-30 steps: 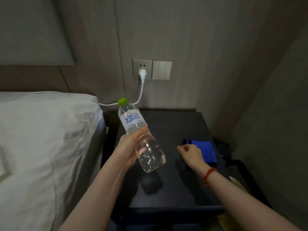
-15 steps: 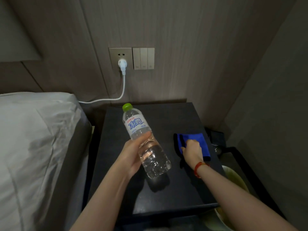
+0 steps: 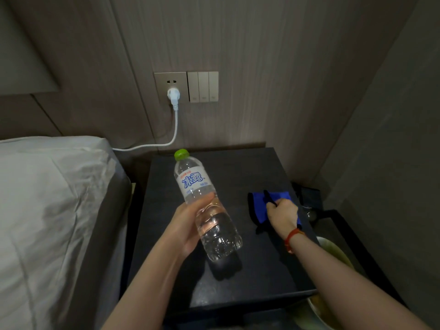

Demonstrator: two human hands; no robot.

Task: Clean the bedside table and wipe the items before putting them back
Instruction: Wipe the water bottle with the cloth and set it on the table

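A clear water bottle (image 3: 204,203) with a green cap and a white and blue label is tilted above the black bedside table (image 3: 250,277). My left hand (image 3: 188,225) is wrapped around its middle and holds it off the tabletop. A blue cloth (image 3: 258,206) lies on the right side of the table, and my right hand (image 3: 282,215) is closed on it, pinching its upper edge. A red string is around my right wrist.
A bed with white bedding (image 3: 47,210) stands close on the left. A white plug and cable (image 3: 175,115) hang from the wall socket behind the table. A pale bin (image 3: 333,256) and a dark low stand (image 3: 345,225) sit to the right.
My right hand has moved onto the blue cloth and closed on it. The bottle has stayed in my left hand, and the view has shifted right and down.
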